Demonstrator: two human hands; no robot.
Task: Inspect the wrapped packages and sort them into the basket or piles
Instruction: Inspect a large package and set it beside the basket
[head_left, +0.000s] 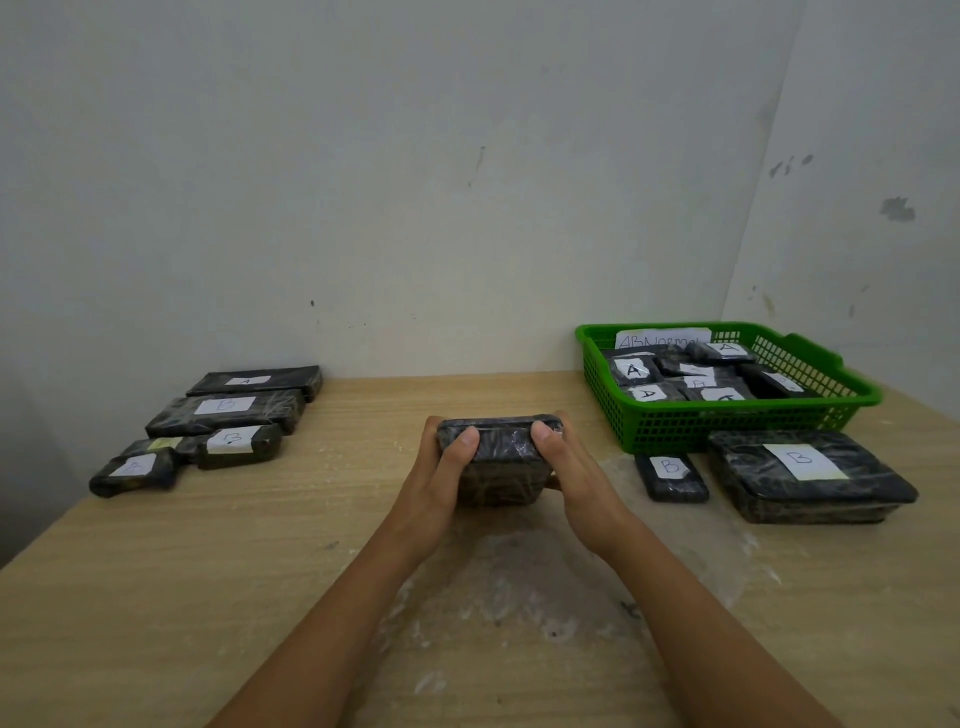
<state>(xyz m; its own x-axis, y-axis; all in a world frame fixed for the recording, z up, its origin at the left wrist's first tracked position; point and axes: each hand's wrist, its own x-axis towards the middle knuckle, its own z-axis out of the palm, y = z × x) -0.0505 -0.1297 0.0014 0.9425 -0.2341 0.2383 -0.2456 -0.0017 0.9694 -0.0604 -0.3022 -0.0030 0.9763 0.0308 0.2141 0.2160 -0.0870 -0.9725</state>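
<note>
Pale wood makes up the surface (208, 571), set into a corner of white, scuffed walls (415, 156). Over its middle, both hands hold one dark wrapped package (493, 462) between them, tilted so that a long edge faces the camera. The left hand (441, 467) is the grip on its left end, thumb laid over the top edge and fingers curled behind. The right hand (566, 467) clasps the right end the same way, thumb on top. No label shows on the side in view.

Right of the held package and just beyond it stands a green basket (727, 421) against the wall. It holds several wrapped packages (691, 374) with white labels, those readable marked A, and a paper sign (662, 339) leans at its back wall, reading something like "ABNormal". In front of the basket lie a small B package (671, 475) and, just beside it to the right, a large B package (805, 475).

Well to the left of the held package sits a pile (208, 426) near the wall: a long package labelled A (254, 382) at the back, a long B one (226, 413) in front of it, then a smaller B (239, 444), and nearest the camera a small package (132, 473) whose letter I cannot read.
</note>
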